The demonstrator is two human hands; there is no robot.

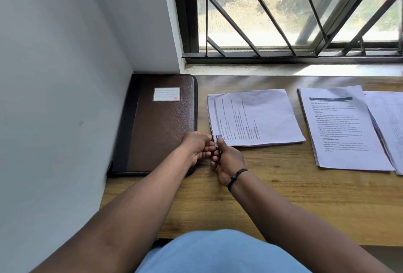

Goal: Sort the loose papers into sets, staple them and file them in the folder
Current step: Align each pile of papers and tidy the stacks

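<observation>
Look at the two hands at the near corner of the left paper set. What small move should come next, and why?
Probably squeeze the small blue stapler shut on that corner. The right hand holds it at the near-left corner of the left paper set, and the left hand meets it there. The brown folder lies closed beside it, so filing likely comes after.

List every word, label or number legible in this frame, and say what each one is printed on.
"TASK DESCRIPTION": bold heading low on the middle paper set.
Same set, other headings and body text: too blurred to read.
Left paper set, turned sideways: rotated text, too blurred.
Right-hand sheets: faint print, unreadable.
Label on the brown folder: ruled lines, no writing.
</observation>
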